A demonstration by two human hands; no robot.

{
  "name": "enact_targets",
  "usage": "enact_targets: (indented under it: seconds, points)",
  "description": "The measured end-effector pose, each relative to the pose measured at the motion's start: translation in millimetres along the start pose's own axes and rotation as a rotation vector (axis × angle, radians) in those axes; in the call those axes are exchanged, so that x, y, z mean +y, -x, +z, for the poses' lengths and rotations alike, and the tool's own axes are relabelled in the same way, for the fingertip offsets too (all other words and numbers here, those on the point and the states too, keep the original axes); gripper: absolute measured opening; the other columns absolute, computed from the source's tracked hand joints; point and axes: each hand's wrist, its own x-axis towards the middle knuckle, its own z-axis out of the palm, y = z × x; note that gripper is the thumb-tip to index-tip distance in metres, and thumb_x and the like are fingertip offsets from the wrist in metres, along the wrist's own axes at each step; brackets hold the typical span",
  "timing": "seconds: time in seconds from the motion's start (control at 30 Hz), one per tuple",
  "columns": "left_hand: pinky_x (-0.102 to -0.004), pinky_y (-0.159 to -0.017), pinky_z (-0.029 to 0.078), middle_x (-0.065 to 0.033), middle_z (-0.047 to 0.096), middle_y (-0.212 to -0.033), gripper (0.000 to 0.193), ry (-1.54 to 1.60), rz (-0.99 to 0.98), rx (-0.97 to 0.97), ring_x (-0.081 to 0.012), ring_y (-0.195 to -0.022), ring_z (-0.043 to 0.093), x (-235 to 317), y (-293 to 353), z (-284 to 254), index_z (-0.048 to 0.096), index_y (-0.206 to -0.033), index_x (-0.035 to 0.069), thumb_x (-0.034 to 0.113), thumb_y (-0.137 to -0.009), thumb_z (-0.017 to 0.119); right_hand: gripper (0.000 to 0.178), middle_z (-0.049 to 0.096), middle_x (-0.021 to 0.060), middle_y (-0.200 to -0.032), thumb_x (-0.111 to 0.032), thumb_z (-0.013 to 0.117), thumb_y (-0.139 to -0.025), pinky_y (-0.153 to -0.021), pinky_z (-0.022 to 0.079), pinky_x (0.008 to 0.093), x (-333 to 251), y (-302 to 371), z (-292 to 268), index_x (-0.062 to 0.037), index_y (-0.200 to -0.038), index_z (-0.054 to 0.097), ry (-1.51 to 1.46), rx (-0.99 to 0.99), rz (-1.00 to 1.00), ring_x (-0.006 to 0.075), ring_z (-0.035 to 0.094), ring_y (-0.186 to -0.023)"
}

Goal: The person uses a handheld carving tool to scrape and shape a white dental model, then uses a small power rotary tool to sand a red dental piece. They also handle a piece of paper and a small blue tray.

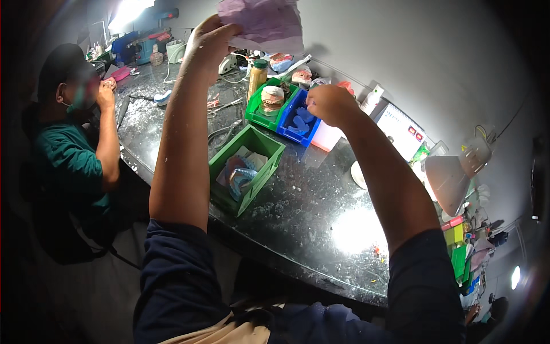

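1. I see the left hand [213, 43] gripping a creased purple sheet [264, 26], pale-edged — up at the view's top.
2. Right hand [332, 105] curls near the blue bin [294, 137] — whether gripping, I can't tell.
3. White pad [399, 135]: blurred print.

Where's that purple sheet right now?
In the head view, the purple sheet is at the top edge, just left of centre, held in the left hand, with the green-capped bottle showing below.
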Motion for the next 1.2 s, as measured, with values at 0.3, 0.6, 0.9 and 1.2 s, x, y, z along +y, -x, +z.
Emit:
enact_targets:
  seconds: [0.3, 0.6, 0.9, 1.2]
  points:
    - [-0.038, -0.096, 0.06, -0.0086, 0.082, -0.117, 0.034, -0.045, 0.045, -0.059, -0.0191, -0.106, 0.078, -15.9, -2.3, -16.8, 0.075, -0.133, 0.0, 0.013, -0.101, 0.077, 0.017, 0.085, 0.0162, -0.104, -0.011, 0.086, -0.087, -0.08, 0.065, 0.0511, -1.7, -64.3, 46.2, -0.0082, -0.104, 0.089, 0.385, -0.487, 0.053, 0.0366, 0.083, -0.099]
    - [-0.0365, -0.094, 0.061, -0.0089, 0.081, -0.117, 0.036, -0.122, -0.041, -0.039, -0.0179, -0.103, 0.077, -27.5, 7.4, -5.6, 0.075, -0.133, -0.002, 0.012, -0.1, 0.076, 0.025, 0.085, 0.0175, -0.109, -0.017, 0.084, -0.092, -0.087, 0.064, 0.0495, 12.8, -69.3, 36.5, -0.0065, -0.115, 0.086, 0.285, -0.522, -0.045, 0.036, 0.082, -0.103]
    - [-0.0358, -0.085, 0.059, -0.0141, 0.08, -0.113, 0.052, -0.608, 0.109, -0.04, -0.02, -0.092, 0.074, -39.9, 5.6, 18.8, 0.072, -0.141, -0.001, 0.014, -0.092, 0.077, 0.035, 0.083, 0.0244, -0.113, -0.033, 0.067, -0.106, -0.099, 0.061, 0.0543, 16.6, 22.5, -17.2, -0.0024, -0.117, 0.08, -0.286, 0.103, 0.242, 0.0421, 0.08, -0.108]
    - [-0.0486, -0.09, 0.065, -0.0241, 0.083, -0.116, 0.042, -1.049, 0.001, -0.476, -0.0363, -0.105, 0.082, -82.8, 5.2, 118.6, 0.078, -0.135, 0.012, 0.012, -0.094, 0.068, 0.027, 0.078, 0.0137, -0.086, -0.026, 0.073, -0.107, -0.074, 0.059, 0.0388, -49.1, 162.2, -82.2, 0.0002, -0.113, 0.075, -0.805, 0.687, 0.284, 0.0245, 0.077, -0.077]
